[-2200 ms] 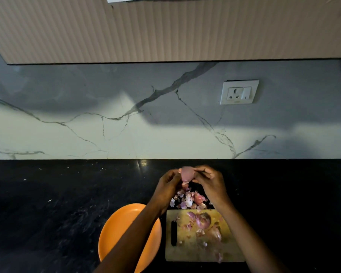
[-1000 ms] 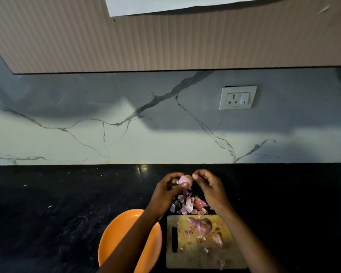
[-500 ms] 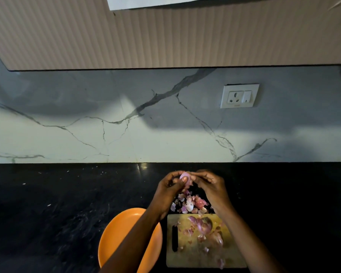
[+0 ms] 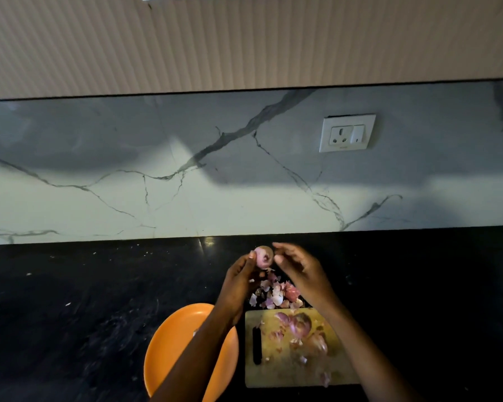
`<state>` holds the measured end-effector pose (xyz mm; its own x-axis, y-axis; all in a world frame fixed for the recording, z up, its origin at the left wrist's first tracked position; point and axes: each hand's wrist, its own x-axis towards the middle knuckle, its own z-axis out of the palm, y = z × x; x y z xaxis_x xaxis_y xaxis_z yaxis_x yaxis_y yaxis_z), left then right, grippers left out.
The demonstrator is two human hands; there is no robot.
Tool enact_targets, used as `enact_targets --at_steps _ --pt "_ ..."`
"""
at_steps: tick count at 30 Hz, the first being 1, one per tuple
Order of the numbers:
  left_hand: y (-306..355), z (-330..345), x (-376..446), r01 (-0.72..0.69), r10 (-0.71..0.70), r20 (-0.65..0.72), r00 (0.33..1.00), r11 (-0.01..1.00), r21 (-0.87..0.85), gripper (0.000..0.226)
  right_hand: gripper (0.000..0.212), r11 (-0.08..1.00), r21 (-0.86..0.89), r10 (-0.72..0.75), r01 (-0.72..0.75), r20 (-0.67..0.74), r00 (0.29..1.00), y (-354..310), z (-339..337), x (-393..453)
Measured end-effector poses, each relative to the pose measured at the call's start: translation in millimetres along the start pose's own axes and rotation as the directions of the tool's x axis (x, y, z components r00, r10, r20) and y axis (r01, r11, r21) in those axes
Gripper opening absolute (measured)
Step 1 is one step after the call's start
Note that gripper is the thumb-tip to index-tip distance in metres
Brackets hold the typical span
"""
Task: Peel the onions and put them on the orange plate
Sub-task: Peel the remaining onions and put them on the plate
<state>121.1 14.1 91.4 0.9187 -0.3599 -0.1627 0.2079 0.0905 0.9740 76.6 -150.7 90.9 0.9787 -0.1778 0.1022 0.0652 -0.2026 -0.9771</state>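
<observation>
Onion [image 4: 262, 256]: my left hand [image 4: 238, 281] is gripping it above peel pile [image 4: 275, 294]; right hand [image 4: 301, 269] is hovering loose-fingered, holding nothing. Advising: strip remaining skin, then orange plate [image 4: 169, 343].

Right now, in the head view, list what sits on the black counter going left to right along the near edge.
orange plate → cutting board with onions on it. The left forearm crosses the plate's right side.
</observation>
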Motion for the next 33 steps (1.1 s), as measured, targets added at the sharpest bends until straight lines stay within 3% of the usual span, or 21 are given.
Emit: enact_targets --at_steps 3,7,15,19,25,33 --pt "2.7 -3.2 4.4 -0.031 0.034 -0.049 0.998 0.999 0.043 0.046 0.045 1.0 -0.01 0.021 -0.021 0.052 0.998 -2.8 3.3 -0.6" --pt "8.6 -4.2 4.5 -0.041 0.041 0.0 0.999 0.999 0.014 0.04 0.061 1.0 -0.004 0.012 -0.012 0.035 0.999 -4.2 6.5 2.7" --pt "12.3 -5.2 1.1 -0.042 0.041 0.055 0.998 0.999 0.02 0.027 0.062 1.0 0.011 0.014 -0.015 0.046 0.999 -2.5 5.9 7.2" --pt "11.4 -14.9 5.1 -0.092 0.081 0.078 0.994 0.984 0.152 0.023 0.054 0.994 -0.099 -0.045 0.042 -0.028 0.999 -0.6 1.8 5.3" --pt "16.4 -23.5 10.8 -0.175 0.151 0.089 0.985 0.869 0.463 0.016 0.053 0.992 -0.117 -0.034 0.04 0.055 0.998 0.0 -7.6 5.6" --pt "17.5 -21.8 10.2 -0.22 0.178 0.132 0.975 0.843 0.491 0.024 0.069 0.984 -0.159 -0.053 0.075 0.135 0.989 -3.4 -8.3 7.4"
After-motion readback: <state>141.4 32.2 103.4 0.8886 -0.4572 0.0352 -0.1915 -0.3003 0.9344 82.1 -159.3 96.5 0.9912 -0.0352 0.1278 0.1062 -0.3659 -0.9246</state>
